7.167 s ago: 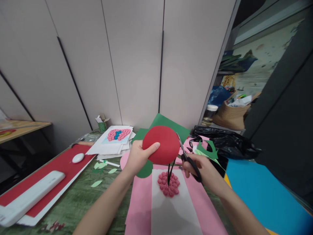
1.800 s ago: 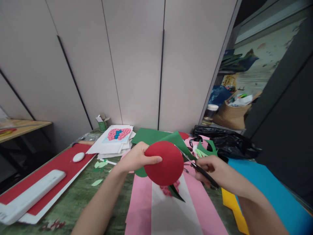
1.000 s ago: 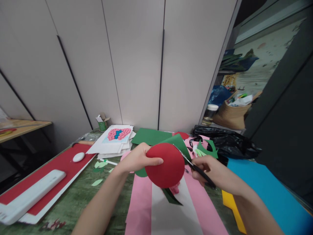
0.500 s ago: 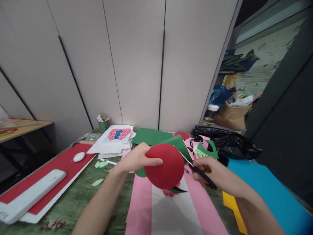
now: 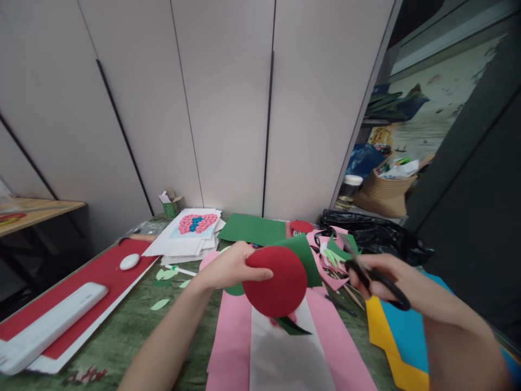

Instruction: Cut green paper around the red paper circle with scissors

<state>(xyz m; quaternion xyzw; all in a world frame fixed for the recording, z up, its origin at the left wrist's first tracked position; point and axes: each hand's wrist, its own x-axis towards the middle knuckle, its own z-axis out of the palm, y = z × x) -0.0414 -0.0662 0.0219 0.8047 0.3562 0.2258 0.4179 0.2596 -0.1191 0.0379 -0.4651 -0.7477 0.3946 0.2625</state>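
Observation:
My left hand (image 5: 234, 266) pinches a red paper circle (image 5: 280, 288), thumb on its face and fingers hidden behind. A green paper sheet (image 5: 310, 260) shows behind the circle's right side. Below the circle's lower edge a narrow dark green strip (image 5: 295, 326) juts out over the white sheet (image 5: 285, 358). To the right, apart from the paper, my right hand (image 5: 380, 269) is closed round black-handled scissors (image 5: 393, 293), whose blades point up and left and are blurred.
Pink paper (image 5: 232, 342) lies in front of me. Green scraps (image 5: 345, 244), blue paper (image 5: 407, 331) and yellow paper (image 5: 380, 326) are on the right. On the left are leaf cutouts (image 5: 160, 304), a red sheet (image 5: 122, 285) and a white device (image 5: 61, 326). Cabinet doors (image 5: 228, 108) stand behind.
My right hand has drawn the scissors away from the paper's edge, to the right. The red circle has dropped slightly in my left hand, and the green sheet behind has tilted.

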